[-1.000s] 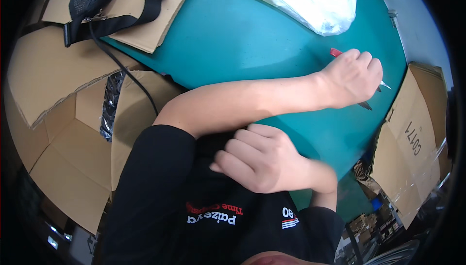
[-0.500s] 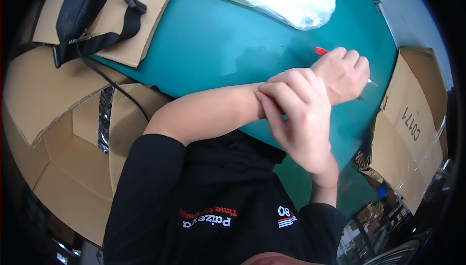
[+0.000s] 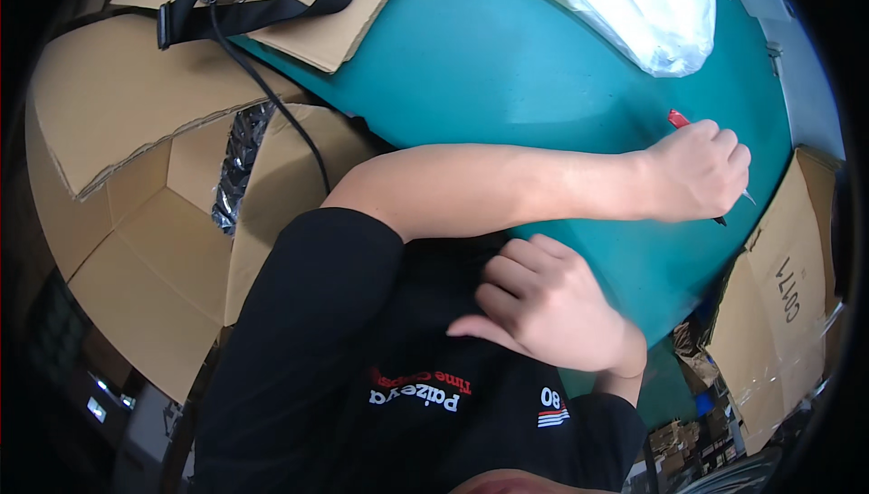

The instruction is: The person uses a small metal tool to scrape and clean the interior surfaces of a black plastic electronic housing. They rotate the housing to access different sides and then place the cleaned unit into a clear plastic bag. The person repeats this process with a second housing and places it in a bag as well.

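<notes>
My left arm stretches across to the right over a green table (image 3: 507,60). The left hand (image 3: 699,173) is closed on a slim red tool (image 3: 677,118). The tool's red end sticks out above the fist, and a thin pointed metal tip and a dark tip show below it; its middle is hidden in the fingers. In front of my black shirt (image 3: 434,331) hovers my right hand (image 3: 552,304), its fingers loosely curled and the thumb stretched away. No object shows in it, though its palm is hidden. The two hands are apart.
A white plastic bag (image 3: 634,5) lies at the table's far side. On the left stand an open cardboard box (image 3: 145,250), a black strap bag (image 3: 299,10) on cardboard, and a hanging black cord (image 3: 281,114). Another cardboard box (image 3: 769,304) stands at the right edge.
My right hand has let go of the left wrist and drawn back toward my chest. The left hand still grips the tool. The whole view has shifted, so the surroundings sit differently.
</notes>
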The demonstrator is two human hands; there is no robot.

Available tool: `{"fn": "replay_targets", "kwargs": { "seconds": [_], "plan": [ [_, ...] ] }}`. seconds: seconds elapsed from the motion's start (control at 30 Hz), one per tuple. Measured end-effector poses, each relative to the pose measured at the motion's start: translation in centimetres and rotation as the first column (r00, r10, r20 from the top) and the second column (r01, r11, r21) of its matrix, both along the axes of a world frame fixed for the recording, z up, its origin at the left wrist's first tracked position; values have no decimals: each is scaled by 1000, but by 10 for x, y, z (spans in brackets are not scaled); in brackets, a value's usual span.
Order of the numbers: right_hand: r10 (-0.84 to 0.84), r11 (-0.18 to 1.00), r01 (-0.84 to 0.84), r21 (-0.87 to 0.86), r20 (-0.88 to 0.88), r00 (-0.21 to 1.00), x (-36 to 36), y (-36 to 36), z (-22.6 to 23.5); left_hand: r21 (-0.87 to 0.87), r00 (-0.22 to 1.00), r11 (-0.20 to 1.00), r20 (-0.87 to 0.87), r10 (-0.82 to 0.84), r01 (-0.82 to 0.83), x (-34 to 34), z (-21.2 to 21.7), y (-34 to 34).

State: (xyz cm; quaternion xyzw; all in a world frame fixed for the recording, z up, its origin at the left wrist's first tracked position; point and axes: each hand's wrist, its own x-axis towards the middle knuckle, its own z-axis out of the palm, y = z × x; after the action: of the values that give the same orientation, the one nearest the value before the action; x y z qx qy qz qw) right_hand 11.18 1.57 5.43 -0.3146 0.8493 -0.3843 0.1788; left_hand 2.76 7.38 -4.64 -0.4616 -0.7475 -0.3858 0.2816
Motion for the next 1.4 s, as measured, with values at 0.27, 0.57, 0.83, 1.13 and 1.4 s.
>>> {"fn": "replay_targets", "kwargs": {
  "seconds": [0.27,0.57,0.83,1.13,1.4],
  "plan": [
    [-333,942,275,-190,-457,825,-19,-58,-40,-14,999,999,-13,34,-34,-3,1,-2],
    [-388,902,218,-373,-475,790,-27,-68,-62,-53,1000,998,10,20,-19,-4,11,-27],
    [-349,893,43,-447,-630,694,-22,-63,-74,0,1000,1000,14,28,-28,2,4,-11],
    [-365,909,182,-375,-505,782,-20,-45,-63,6,1000,1000,-13,-3,3,-9,6,-24],
    [-323,931,149,-334,-561,763,-21,-50,-63,-22,998,998,38,59,-58,-5,18,-29]
  ]
}}
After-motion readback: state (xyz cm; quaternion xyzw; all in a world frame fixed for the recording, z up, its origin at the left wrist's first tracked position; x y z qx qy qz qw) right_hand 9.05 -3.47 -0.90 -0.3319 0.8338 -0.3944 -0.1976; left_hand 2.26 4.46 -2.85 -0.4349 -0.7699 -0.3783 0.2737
